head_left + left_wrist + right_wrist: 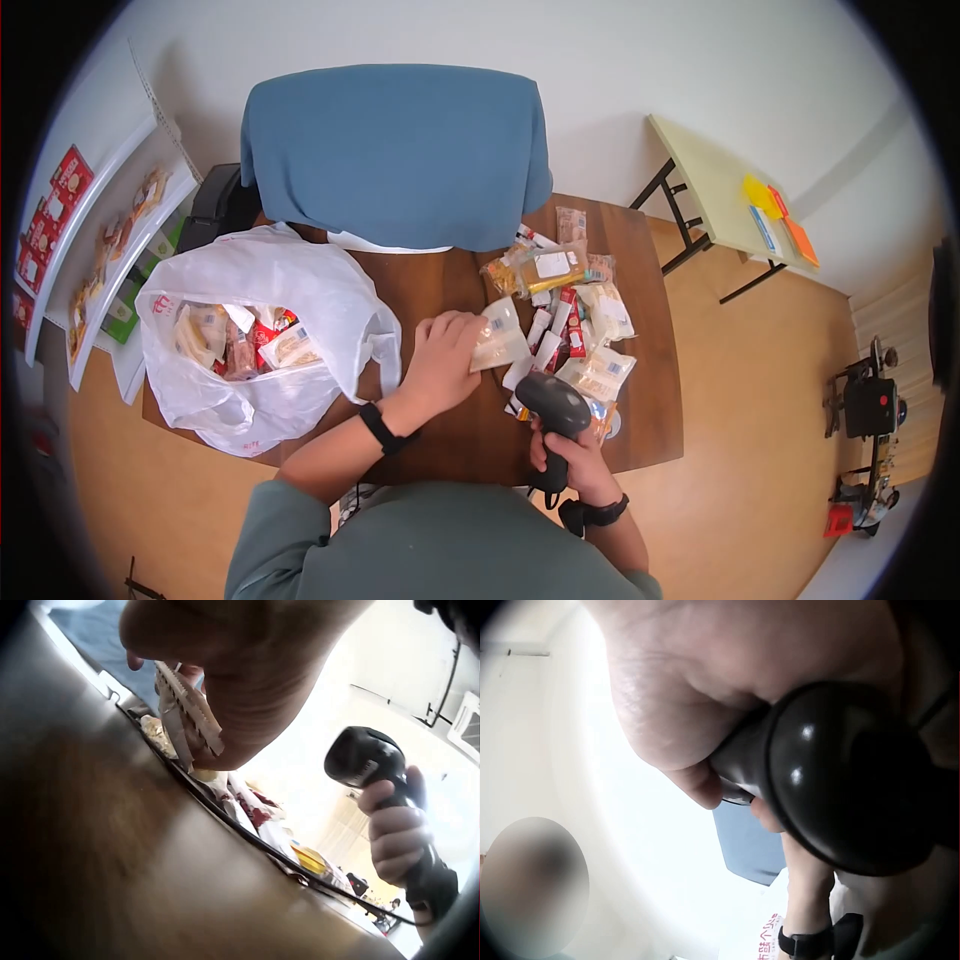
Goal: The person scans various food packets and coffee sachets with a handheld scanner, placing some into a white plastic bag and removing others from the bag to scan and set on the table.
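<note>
My left hand (446, 358) pinches a clear snack packet (500, 335) with a white label, above the middle of the brown table (430, 440). In the left wrist view the packet's serrated edge (191, 709) shows beneath the palm. My right hand (580, 465) grips a black barcode scanner (556, 405) by its handle, its head tilted toward the packets. A pile of packaged snacks (575, 325) lies just right of the left hand. To the left stands a white plastic bag (270, 400), its mouth open on several more snack packets (240, 350).
A blue cloth (395, 150) drapes over something at the table's far side. White shelves (135, 240) with red boxes and packets stand at the left. A folding table (720, 190) with coloured items is at the back right. The scanner's cable (247, 836) crosses the left wrist view.
</note>
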The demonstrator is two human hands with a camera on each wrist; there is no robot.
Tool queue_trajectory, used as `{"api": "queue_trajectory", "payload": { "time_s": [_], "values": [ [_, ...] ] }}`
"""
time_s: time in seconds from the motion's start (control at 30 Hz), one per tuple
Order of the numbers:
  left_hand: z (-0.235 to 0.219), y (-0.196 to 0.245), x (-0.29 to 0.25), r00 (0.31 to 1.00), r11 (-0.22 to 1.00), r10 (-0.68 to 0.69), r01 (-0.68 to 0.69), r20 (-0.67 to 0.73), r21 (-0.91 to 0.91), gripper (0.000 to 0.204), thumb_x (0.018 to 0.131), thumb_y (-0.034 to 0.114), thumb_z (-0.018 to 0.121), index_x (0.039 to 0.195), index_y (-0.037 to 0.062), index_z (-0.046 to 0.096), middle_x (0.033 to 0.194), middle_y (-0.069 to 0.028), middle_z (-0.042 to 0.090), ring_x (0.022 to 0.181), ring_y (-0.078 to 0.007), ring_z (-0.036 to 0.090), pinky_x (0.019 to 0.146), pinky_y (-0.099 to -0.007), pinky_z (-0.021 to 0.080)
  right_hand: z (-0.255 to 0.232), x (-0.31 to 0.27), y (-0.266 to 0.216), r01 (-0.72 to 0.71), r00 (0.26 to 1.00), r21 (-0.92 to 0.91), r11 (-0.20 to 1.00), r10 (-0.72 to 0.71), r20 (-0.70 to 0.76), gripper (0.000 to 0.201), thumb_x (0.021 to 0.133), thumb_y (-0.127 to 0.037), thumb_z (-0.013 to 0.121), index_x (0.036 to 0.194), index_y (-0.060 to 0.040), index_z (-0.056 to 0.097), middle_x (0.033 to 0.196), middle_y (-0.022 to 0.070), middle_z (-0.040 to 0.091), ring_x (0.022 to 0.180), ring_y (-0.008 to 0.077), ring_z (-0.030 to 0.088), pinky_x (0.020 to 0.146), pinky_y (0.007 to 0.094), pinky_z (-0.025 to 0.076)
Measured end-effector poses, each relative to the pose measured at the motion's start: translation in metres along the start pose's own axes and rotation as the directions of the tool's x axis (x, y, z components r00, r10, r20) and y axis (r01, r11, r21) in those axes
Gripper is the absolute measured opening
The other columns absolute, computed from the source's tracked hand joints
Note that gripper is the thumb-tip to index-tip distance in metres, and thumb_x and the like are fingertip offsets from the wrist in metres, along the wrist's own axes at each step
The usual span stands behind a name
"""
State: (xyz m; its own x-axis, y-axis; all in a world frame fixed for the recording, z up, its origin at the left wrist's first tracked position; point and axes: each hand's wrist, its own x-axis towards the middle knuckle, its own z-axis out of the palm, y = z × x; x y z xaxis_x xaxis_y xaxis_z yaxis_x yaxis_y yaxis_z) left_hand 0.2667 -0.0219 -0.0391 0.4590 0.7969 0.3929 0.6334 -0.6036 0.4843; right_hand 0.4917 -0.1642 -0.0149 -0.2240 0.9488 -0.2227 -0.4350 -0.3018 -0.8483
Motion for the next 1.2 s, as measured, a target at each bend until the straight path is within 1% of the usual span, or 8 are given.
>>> {"api": "queue_trajectory", "payload": {
  "time_s": [0.13, 0.4, 0.47, 0.53, 0.7, 1.0, 1.07, 1.2],
  "values": [
    [-0.023, 0.019, -0.025, 0.992, 0.992, 0.126, -0.126, 0.031, 0.01, 0.075, 0.06, 0.009, 0.077, 0.131, 0.006, 0.051, 0.128, -0.0126, 0.056, 0.125, -0.0343, 0.049, 0.105, -0.0502, 0.035, 0.007, 0.013, 0.004, -0.096, 0.995, 0.05, 0.994, 0.098, -0.033, 0.03, 0.093, -0.021, 0.066, 0.112, -0.0017, 0.054, 0.071, 0.0096, 0.056, 0.061, 0.02, 0.055, 0.059, 0.0309, 0.044],
    [-0.06, -0.005, -0.1, 0.991, 0.985, 0.086, -0.1, -0.103, -0.137, 0.065, 0.064, 0.017, 0.081, 0.123, 0.0038, 0.057, 0.128, -0.0155, 0.055, 0.125, -0.0359, 0.048, 0.104, -0.0494, 0.04, 0.016, 0.017, 0.003, 0.065, 0.988, 0.097, 0.993, -0.077, 0.134, 0.041, 0.09, -0.029, 0.071, 0.115, -0.0014, 0.054, 0.073, 0.0094, 0.055, 0.062, 0.0193, 0.055, 0.058, 0.0317, 0.043],
    [-0.06, -0.023, -0.136, 0.867, 0.993, 0.016, -0.073, -0.499, -0.095, 0.064, 0.064, 0.019, 0.082, 0.121, 0.0057, 0.054, 0.124, -0.0173, 0.053, 0.121, -0.0368, 0.049, 0.103, -0.0468, 0.04, 0.014, 0.017, 0.007, 0.07, 0.989, 0.133, 0.989, -0.087, 0.123, 0.045, 0.087, -0.03, 0.074, 0.113, -0.0009, 0.054, 0.07, 0.01, 0.052, 0.058, 0.0205, 0.051, 0.054, 0.0327, 0.04],
    [-0.053, -0.04, -0.163, 0.621, 0.969, -0.213, 0.032, -0.754, -0.247, 0.064, 0.068, 0.011, 0.076, 0.125, 0.008, 0.046, 0.13, -0.0195, 0.044, 0.126, -0.0344, 0.044, 0.106, -0.0446, 0.037, 0.012, 0.017, 0.009, 0.069, 0.99, 0.128, 0.989, -0.084, 0.115, 0.045, 0.086, -0.031, 0.074, 0.113, -0.0016, 0.053, 0.07, 0.0096, 0.052, 0.058, 0.0198, 0.051, 0.054, 0.0326, 0.039],
    [-0.1, -0.062, -0.175, 0.476, 0.873, -0.392, 0.461, -0.787, -0.156, 0.053, 0.075, 0.0, 0.069, 0.122, 0.004, 0.047, 0.135, -0.0211, 0.042, 0.129, -0.0381, 0.042, 0.11, -0.0459, 0.034, 0.014, 0.022, 0.014, 0.073, 0.993, 0.124, 0.99, -0.085, 0.087, 0.047, 0.085, -0.036, 0.072, 0.112, -0.0034, 0.052, 0.065, 0.0061, 0.05, 0.054, 0.018, 0.05, 0.053, 0.0316, 0.038],
    [-0.131, -0.106, -0.115, 0.807, 0.875, -0.361, 0.467, -0.467, 0.131, 0.042, 0.075, 0.0, 0.071, 0.115, 0.001, 0.058, 0.143, -0.0236, 0.045, 0.134, -0.0446, 0.042, 0.111, -0.0529, 0.033, 0.009, 0.018, 0.012, 0.141, 0.978, 0.232, 0.963, -0.172, 0.12, 0.045, 0.086, -0.029, 0.074, 0.116, -0.0029, 0.052, 0.07, 0.0089, 0.054, 0.059, 0.0192, 0.052, 0.057, 0.0328, 0.041],
    [-0.136, -0.103, -0.096, 0.885, 0.803, -0.202, 0.395, -0.42, 0.446, 0.041, 0.077, -0.001, 0.07, 0.116, 0.0012, 0.058, 0.139, -0.0242, 0.049, 0.132, -0.0449, 0.043, 0.112, -0.0544, 0.032, 0.005, 0.013, 0.009, 0.154, 0.979, 0.224, 0.962, -0.179, 0.097, 0.045, 0.086, -0.028, 0.074, 0.117, -0.0029, 0.052, 0.07, 0.0091, 0.054, 0.059, 0.0191, 0.053, 0.057, 0.0329, 0.041],
    [-0.128, -0.06, -0.079, 0.821, 0.91, -0.012, 0.245, -0.571, 0.334, 0.032, 0.079, -0.006, 0.065, 0.109, 0.0026, 0.058, 0.128, -0.0221, 0.054, 0.122, -0.0424, 0.05, 0.105, -0.0515, 0.037, -0.003, 0.003, 0.008, 0.213, 0.971, 0.245, 0.946, -0.233, 0.054, 0.043, 0.088, -0.027, 0.071, 0.118, -0.0024, 0.052, 0.071, 0.0094, 0.054, 0.06, 0.0195, 0.053, 0.059, 0.0329, 0.041]
  ]
}}
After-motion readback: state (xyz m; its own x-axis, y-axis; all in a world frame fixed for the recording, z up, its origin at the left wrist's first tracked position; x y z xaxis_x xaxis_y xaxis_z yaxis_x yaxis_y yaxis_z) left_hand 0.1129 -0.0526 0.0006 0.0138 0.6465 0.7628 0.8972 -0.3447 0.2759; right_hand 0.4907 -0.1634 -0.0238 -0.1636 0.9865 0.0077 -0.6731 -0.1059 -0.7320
